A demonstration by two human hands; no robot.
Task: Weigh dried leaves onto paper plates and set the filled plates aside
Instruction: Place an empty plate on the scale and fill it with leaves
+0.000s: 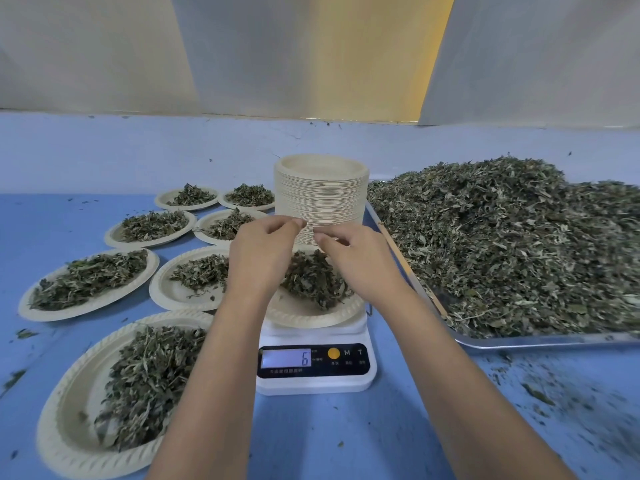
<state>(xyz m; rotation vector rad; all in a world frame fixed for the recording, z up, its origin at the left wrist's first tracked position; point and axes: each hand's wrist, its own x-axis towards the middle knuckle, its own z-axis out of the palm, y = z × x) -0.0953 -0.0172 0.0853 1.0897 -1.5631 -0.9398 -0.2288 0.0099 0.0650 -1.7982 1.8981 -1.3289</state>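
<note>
A white digital scale [313, 379] stands at the middle of the blue table, and its display [286, 357] reads 6. On it sits a paper plate [311, 317] holding a small heap of dried leaves [313, 280]. Both hands hover over the back of this plate, in front of a tall stack of empty paper plates [322, 192]. My left hand [263, 251] and my right hand [353, 258] have curled fingers, thumb tips against fingertips, nearly touching each other. I see nothing held between the fingers.
A metal tray [540, 341] on the right carries a big pile of dried leaves [512, 244]. Several filled paper plates lie on the left, the nearest [69, 420] by my left forearm. Loose leaf crumbs are scattered at the front right.
</note>
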